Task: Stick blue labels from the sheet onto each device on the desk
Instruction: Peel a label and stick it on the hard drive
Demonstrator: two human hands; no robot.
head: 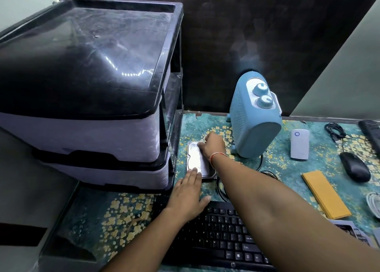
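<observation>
**Labelling in progress: hard drive**

Your left hand (pixel 188 191) lies flat, steadying the hard drive (pixel 200 160) on the table (pixel 287 168). Your right hand (pixel 212 145) presses its far end; grip unclear. Heater (pixel 255 117), white adapter (pixel 299 144) and mouse (pixel 354 166) show no blue labels.

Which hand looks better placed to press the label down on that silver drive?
Probably the right hand: its fingers are already on the far end of the hard drive. The left hand lies flat, fingertips steadying the near edge.
</observation>
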